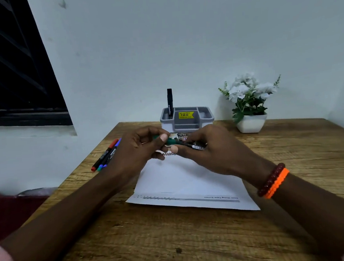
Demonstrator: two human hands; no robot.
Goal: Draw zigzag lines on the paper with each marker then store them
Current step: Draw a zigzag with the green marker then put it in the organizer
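Note:
A white sheet of paper [183, 183] lies on the wooden desk, with a short black zigzag line [169, 154] near its far edge. Above the paper, both hands hold a green marker [174, 141] level. My left hand [140, 151] pinches its green cap end; my right hand [211, 147] grips the dark barrel. Three more markers [105, 155], with red, green and blue ends, lie together on the desk left of my left hand. A black marker [170, 102] stands upright in the left slot of the grey organiser [206, 115] behind the hands.
A white pot of white flowers [250, 111] stands at the back right of the wooden desk [176, 243]. The wall runs close behind the organiser. The desk's left edge drops off beside the loose markers; a dark window sits at upper left.

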